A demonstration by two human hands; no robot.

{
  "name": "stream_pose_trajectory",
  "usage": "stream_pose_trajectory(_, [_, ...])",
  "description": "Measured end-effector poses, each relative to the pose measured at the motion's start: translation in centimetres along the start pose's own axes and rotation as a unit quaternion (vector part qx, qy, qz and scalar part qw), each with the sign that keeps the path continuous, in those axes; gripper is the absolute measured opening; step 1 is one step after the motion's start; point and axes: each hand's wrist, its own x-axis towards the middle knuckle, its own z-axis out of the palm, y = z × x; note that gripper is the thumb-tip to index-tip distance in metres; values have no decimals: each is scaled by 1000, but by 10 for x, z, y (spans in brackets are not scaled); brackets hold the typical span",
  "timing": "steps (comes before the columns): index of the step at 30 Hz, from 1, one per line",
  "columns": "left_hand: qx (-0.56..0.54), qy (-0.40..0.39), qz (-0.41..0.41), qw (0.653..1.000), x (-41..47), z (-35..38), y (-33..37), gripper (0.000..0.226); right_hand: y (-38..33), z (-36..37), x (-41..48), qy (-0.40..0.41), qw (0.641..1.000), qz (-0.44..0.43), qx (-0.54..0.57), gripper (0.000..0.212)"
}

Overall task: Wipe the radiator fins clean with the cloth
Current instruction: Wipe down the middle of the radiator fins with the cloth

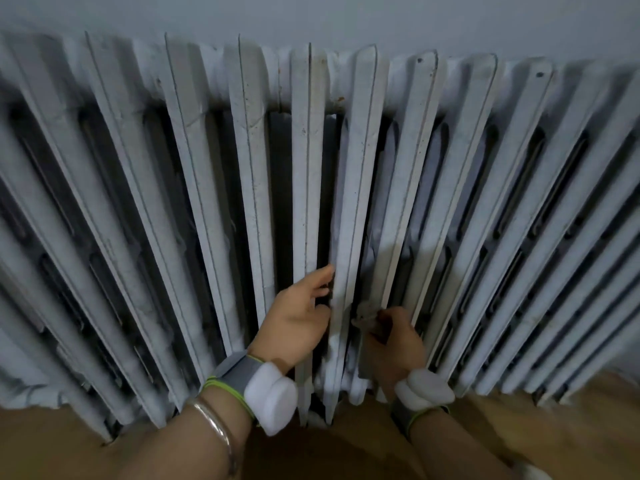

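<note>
A pale grey cast-iron radiator (pixel 249 161) with several upright fins and dark gaps fills the view. My left hand (pixel 294 317) rests low on a middle fin (pixel 349 209), fingers reaching into the gap on that fin's left side. My right hand (pixel 393 344) is just right of the same fin, its fingers curled around a small grey cloth (pixel 365 318) pushed into the gap there. Most of the cloth is hidden by the fin and my fingers. Each wrist carries a grey band with a white block.
A pale wall (pixel 346 15) stands behind the radiator. Brown wooden floor (pixel 519 431) runs along the bottom of the view under the radiator's feet. The fins stand close together with narrow gaps between them.
</note>
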Motion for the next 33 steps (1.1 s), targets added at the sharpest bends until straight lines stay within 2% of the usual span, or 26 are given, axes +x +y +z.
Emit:
stream_pose_trajectory(3, [33, 67, 40, 996, -2, -9, -1, 49, -27, -10, -1, 33, 997, -40, 48, 25])
stream_pose_trajectory(7, [42, 172, 89, 980, -4, -22, -1, 37, -72, -23, 7, 91, 981, -151, 85, 28])
stream_pose_trajectory(11, [29, 233, 65, 970, -1, -25, 1, 46, -104, -26, 26, 166, 955, -232, 77, 29])
stream_pose_trajectory(14, [36, 224, 43, 973, 0, -22, 2, 50, -109, -20, 40, 212, 941, -258, 45, 30])
stream_pose_trajectory(20, [20, 175, 7, 984, 6, -22, -5, 54, -90, 0, 39, 188, 948, -255, 7, 38])
stream_pose_trajectory(24, [-1, 149, -7, 989, 7, -20, -4, 54, -74, 8, 33, 187, 948, -258, 12, 22])
stream_pose_trajectory(33, [-29, 130, -36, 990, 10, -18, -3, 56, -39, 31, 8, 130, 959, -252, 20, 16])
